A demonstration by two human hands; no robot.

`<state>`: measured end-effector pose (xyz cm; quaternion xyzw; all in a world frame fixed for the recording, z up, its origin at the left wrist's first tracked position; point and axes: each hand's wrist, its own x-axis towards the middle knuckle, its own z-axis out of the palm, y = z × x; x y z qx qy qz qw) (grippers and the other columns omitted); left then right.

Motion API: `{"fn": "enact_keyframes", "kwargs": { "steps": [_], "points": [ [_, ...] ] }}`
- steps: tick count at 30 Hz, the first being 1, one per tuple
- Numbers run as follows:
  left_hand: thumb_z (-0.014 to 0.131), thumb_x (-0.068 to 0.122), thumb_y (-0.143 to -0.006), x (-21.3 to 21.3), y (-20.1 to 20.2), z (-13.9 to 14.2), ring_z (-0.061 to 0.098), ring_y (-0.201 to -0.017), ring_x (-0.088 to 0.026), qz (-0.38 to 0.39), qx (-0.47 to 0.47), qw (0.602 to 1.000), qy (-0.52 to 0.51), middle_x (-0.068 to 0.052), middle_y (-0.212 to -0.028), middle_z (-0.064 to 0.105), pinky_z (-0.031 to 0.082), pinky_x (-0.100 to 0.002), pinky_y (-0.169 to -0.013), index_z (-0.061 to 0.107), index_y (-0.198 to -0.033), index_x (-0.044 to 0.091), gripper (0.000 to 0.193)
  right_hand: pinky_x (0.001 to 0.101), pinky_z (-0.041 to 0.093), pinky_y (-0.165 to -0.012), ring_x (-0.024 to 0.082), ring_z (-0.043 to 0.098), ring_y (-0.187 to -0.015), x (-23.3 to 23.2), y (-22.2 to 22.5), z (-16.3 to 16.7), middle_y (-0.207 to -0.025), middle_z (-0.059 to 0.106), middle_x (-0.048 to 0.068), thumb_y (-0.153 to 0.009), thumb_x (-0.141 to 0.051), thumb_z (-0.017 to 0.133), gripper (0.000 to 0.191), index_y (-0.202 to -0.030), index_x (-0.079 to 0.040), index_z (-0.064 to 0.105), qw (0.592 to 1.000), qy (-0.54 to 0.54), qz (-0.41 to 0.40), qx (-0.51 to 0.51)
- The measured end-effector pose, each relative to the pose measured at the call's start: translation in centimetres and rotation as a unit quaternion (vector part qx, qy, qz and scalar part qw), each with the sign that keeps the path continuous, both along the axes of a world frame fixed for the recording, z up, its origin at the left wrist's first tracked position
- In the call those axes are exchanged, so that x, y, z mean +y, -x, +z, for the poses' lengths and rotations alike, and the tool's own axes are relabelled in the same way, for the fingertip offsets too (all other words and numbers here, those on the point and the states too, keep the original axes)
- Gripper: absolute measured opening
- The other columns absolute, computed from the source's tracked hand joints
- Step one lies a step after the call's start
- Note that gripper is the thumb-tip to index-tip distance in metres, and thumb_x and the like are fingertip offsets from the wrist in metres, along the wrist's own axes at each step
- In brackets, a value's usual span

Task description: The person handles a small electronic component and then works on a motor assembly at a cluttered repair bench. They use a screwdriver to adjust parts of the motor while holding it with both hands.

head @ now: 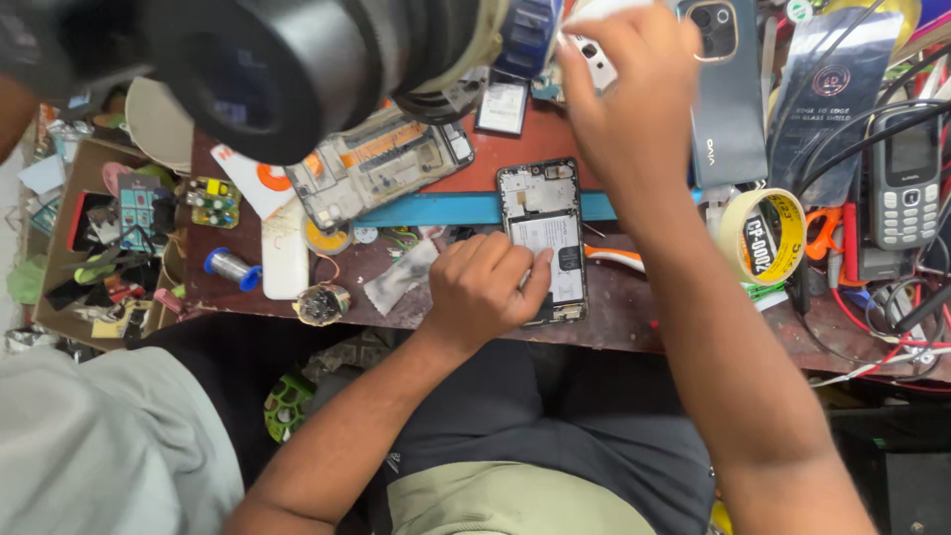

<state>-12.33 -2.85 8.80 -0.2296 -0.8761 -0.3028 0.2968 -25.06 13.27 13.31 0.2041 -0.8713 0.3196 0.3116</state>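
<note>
Nearest to you, your lap showed dark trousers and the hem of a pale green shirt, with a grey-clad shoulder of another person at the lower left. Your left hand (485,287) lay curled into a loose fist on the near edge of the workbench (634,317), its thumb and knuckles pressing down on the opened phone (547,238), which lay flat with its back cover off and its white battery showing. The phone sat lengthwise across a blue strip (446,209) on the reddish bench top, just beside your left hand's fingertips.

To the left of that hand were a scrap of grey cloth (399,276), a small round coil (321,304), a white bar-shaped case (285,253) and a spool of solder (230,266). Beyond these lay a bare phone frame (381,159), tilted.

To the right stood a roll of cream tape (763,236), with a grey keypad phone (903,178) and tangled cables past it.

Farther off, your right hand (629,84) reached over the bench, fingers pinched together on a small pale piece at the top edge; what it held I could not tell. Just beside it lay a dark blue-grey phone back (728,99). A large black microscope eyepiece (287,69) filled the upper left, blurred.
</note>
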Motion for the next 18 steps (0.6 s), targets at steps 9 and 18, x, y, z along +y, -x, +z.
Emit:
{"fn": "enact_keyframes", "kwargs": {
  "steps": [9,18],
  "points": [
    [0.078,0.017,-0.088,-0.6,0.0,0.2,0.053,-0.060,-0.023,-0.008,0.032,0.999,0.003,-0.004,-0.066,0.045,0.040,-0.038,-0.056,0.052,-0.067,0.012,0.033,0.0520,0.045,-0.083,0.042,0.058,-0.101,-4.8,5.7,1.2,-0.106,0.066,0.017,-0.090,-0.022,0.085,0.027,-0.104,-0.006,0.068,0.999,0.051,0.011,0.003],
    [0.077,0.016,-0.088,-0.9,0.0,0.1,0.053,-0.058,-0.021,-0.023,0.039,0.999,-0.011,-0.003,-0.065,0.046,0.039,-0.037,-0.055,0.053,-0.066,0.013,0.033,0.0476,0.049,-0.082,0.039,0.063,-0.097,-7.0,4.8,2.9,-0.104,0.068,0.017,-0.088,-0.022,0.086,0.030,-0.106,-0.005,0.069,0.988,0.112,0.040,-0.098]
  ]
}}
